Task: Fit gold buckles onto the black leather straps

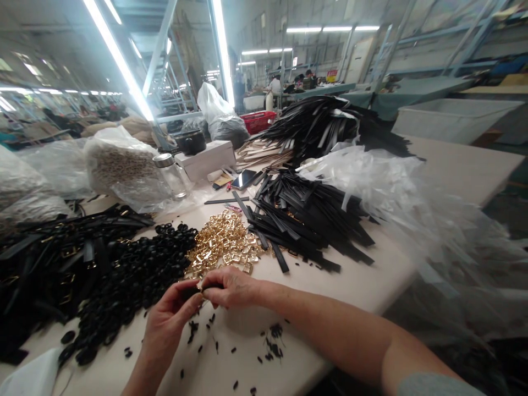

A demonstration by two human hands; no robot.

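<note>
My left hand (175, 305) and my right hand (231, 287) meet fingertip to fingertip just above the table (231, 330). Between them they pinch a black strap (190, 292), mostly covered by the fingers. A small gold glint shows where the fingertips meet, but its shape is hidden. Directly beyond the hands lies a heap of gold buckles (225, 236). Left of that spreads a pile of black loops (132, 275). Loose black strips (305, 220) are heaped behind my right hand. Several tiny black bits (272, 344) are scattered on the tabletop below.
Black straps with gold buckles (53, 264) lie at the far left. Behind stand a glass jar (171, 176), a white box (206, 162), a phone (244, 179) and a filled plastic bag (124, 165). Clear plastic sheeting (404, 192) hangs over the table's right edge.
</note>
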